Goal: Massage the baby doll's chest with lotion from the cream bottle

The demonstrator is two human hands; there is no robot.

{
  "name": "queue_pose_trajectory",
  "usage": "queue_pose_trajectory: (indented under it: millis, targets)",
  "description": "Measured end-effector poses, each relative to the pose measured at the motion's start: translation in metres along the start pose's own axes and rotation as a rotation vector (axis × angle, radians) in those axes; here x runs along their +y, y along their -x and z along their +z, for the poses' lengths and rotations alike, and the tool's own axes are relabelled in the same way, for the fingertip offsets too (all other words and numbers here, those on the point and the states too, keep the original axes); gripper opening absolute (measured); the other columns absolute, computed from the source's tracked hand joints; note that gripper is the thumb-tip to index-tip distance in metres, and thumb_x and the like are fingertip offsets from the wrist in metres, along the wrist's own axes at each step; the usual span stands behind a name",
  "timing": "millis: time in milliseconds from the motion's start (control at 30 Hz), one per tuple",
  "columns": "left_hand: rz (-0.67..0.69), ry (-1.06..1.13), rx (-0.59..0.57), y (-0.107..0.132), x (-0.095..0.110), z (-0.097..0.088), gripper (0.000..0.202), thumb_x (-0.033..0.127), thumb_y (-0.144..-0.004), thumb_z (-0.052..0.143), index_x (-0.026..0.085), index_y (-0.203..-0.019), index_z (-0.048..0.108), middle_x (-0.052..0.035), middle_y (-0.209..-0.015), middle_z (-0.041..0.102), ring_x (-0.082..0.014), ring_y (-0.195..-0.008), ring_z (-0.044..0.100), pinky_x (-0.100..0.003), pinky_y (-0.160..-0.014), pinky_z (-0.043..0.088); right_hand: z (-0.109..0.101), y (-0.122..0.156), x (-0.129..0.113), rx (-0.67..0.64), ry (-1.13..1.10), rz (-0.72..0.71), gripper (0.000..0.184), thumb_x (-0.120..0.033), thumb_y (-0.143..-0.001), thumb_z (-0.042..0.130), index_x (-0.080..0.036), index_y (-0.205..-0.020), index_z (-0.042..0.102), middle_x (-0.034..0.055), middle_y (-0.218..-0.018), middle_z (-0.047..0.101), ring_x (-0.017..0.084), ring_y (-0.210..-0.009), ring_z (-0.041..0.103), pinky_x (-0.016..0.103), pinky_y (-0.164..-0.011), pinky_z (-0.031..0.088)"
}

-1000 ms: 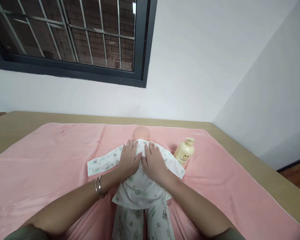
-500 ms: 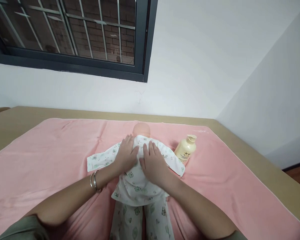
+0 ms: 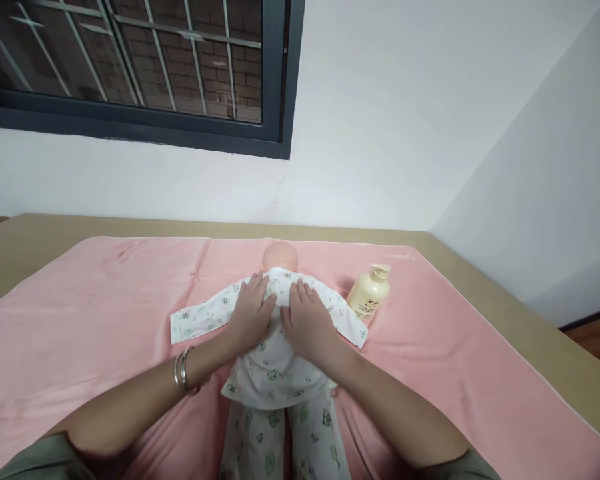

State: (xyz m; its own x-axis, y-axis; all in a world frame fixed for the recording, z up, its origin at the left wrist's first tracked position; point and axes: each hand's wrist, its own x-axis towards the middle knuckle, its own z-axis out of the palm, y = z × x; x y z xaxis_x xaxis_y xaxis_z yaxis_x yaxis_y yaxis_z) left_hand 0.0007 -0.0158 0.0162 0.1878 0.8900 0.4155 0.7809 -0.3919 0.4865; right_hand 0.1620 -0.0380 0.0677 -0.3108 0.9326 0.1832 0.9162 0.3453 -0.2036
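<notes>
A baby doll (image 3: 280, 256) lies stretched out on a pink cloth, its bald head toward the wall. It wears a white long-sleeved top (image 3: 273, 380) and matching trousers (image 3: 315, 440) printed with small green animals. Its sleeves spread to both sides. My left hand (image 3: 253, 312), with silver bangles at the wrist, rests flat on the left of the upper body, fingers stretched toward the head. Opposite it, my right hand (image 3: 309, 323) lies flat on the right side, its fingers extended. Neither hand grips anything. The cloth under my palms is hidden.
A cream-coloured pump bottle (image 3: 369, 293) stands just beyond the doll's right-hand sleeve. The pink cloth (image 3: 105, 320) covers most of a wooden table (image 3: 485, 293), which meets a white wall (image 3: 360, 133). A dark-framed window (image 3: 275, 87) with bars is up at the left.
Both hands stay flat on the doll's upper body, with only a slight shift of the fingers. The whole view has moved a little, so the window sits slightly higher and further left.
</notes>
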Motion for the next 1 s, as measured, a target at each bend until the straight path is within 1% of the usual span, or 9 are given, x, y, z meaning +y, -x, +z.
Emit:
queue_pose_trajectory:
  millis: [100, 267, 367, 467, 600, 667, 767, 867, 1000]
  targets:
    - [-0.048, -0.033, -0.047, -0.013, -0.005, 0.000, 0.055, 0.036, -0.096, 0.029, 0.010, -0.144, 0.036, -0.0214, -0.150, 0.041, -0.0338, -0.145, 0.029, -0.060, -0.116, 0.024, -0.009, -0.001, -0.002, -0.005, 0.002, -0.017, 0.052, -0.031, -0.101, 0.029, -0.004, -0.142, 0.045, 0.0208, -0.147, 0.046, 0.030, -0.138, 0.040, 0.041, -0.114, 0.026]
    - [0.083, -0.144, 0.012, 0.021, 0.025, -0.005, 0.055, 0.031, -0.095, 0.033, 0.002, -0.142, 0.038, -0.0265, -0.152, 0.035, -0.0377, -0.146, 0.026, -0.057, -0.113, 0.032, -0.005, -0.042, 0.022, -0.065, -0.018, 0.089, 0.058, -0.040, -0.103, 0.027, -0.001, -0.144, 0.039, 0.0230, -0.151, 0.038, 0.030, -0.143, 0.031, 0.043, -0.115, 0.023]
    - [0.118, -0.148, -0.019, 0.019, 0.033, -0.026, 0.044, 0.032, -0.097, 0.033, 0.011, -0.126, 0.057, -0.0210, -0.135, 0.057, -0.0343, -0.131, 0.049, -0.052, -0.106, 0.043, -0.003, -0.037, 0.018, -0.059, 0.014, 0.077, 0.057, -0.035, -0.103, 0.028, 0.002, -0.145, 0.036, 0.0248, -0.151, 0.037, 0.031, -0.144, 0.030, 0.043, -0.115, 0.022]
    - [-0.002, -0.067, -0.046, -0.004, 0.025, -0.043, 0.044, 0.034, -0.099, 0.025, 0.018, -0.107, 0.065, -0.0121, -0.106, 0.071, -0.0261, -0.105, 0.066, -0.044, -0.093, 0.052, -0.015, -0.011, 0.003, -0.038, 0.034, -0.012, 0.049, -0.033, -0.100, 0.035, -0.004, -0.136, 0.049, 0.0232, -0.142, 0.050, 0.031, -0.134, 0.044, 0.041, -0.108, 0.032]
    - [-0.049, -0.056, 0.076, -0.017, 0.011, -0.023, 0.047, 0.036, -0.097, 0.029, 0.011, -0.131, 0.051, -0.0187, -0.138, 0.056, -0.0307, -0.134, 0.047, -0.052, -0.109, 0.039, -0.029, 0.000, 0.000, -0.036, -0.062, 0.001, 0.038, -0.037, -0.100, 0.033, -0.019, -0.111, 0.064, 0.0111, -0.110, 0.070, 0.026, -0.105, 0.063, 0.038, -0.093, 0.043]
    - [-0.057, -0.103, 0.087, -0.010, 0.008, -0.004, 0.052, 0.037, -0.096, 0.033, 0.007, -0.138, 0.043, -0.0227, -0.147, 0.045, -0.0354, -0.142, 0.034, -0.059, -0.114, 0.029, -0.021, -0.010, 0.006, 0.043, -0.089, 0.055, 0.042, -0.038, -0.101, 0.032, -0.015, -0.123, 0.060, 0.0143, -0.122, 0.065, 0.028, -0.119, 0.056, 0.041, -0.102, 0.038]
    - [-0.098, -0.105, 0.067, -0.003, 0.006, 0.014, 0.060, 0.041, -0.096, 0.035, 0.004, -0.143, 0.035, -0.0256, -0.152, 0.037, -0.0378, -0.146, 0.025, -0.059, -0.116, 0.024, 0.003, -0.028, 0.016, 0.075, -0.098, 0.105, 0.056, -0.040, -0.100, 0.033, -0.004, -0.142, 0.043, 0.0227, -0.149, 0.042, 0.032, -0.142, 0.031, 0.047, -0.115, 0.021]
    - [-0.110, -0.070, 0.038, -0.008, 0.002, 0.014, 0.062, 0.043, -0.096, 0.036, 0.005, -0.145, 0.034, -0.0247, -0.153, 0.036, -0.0363, -0.147, 0.024, -0.055, -0.117, 0.025, 0.021, -0.037, 0.021, 0.042, -0.145, 0.120, 0.061, -0.042, -0.101, 0.029, -0.004, -0.148, 0.035, 0.0212, -0.156, 0.030, 0.031, -0.147, 0.020, 0.047, -0.118, 0.014]
    - [-0.077, -0.058, 0.055, -0.017, -0.003, 0.007, 0.061, 0.043, -0.096, 0.037, 0.007, -0.145, 0.035, -0.0230, -0.152, 0.038, -0.0350, -0.146, 0.025, -0.054, -0.118, 0.023, 0.024, -0.038, 0.025, 0.038, -0.178, 0.092, 0.063, -0.044, -0.101, 0.027, -0.004, -0.151, 0.029, 0.0201, -0.159, 0.022, 0.030, -0.149, 0.012, 0.049, -0.119, 0.010]
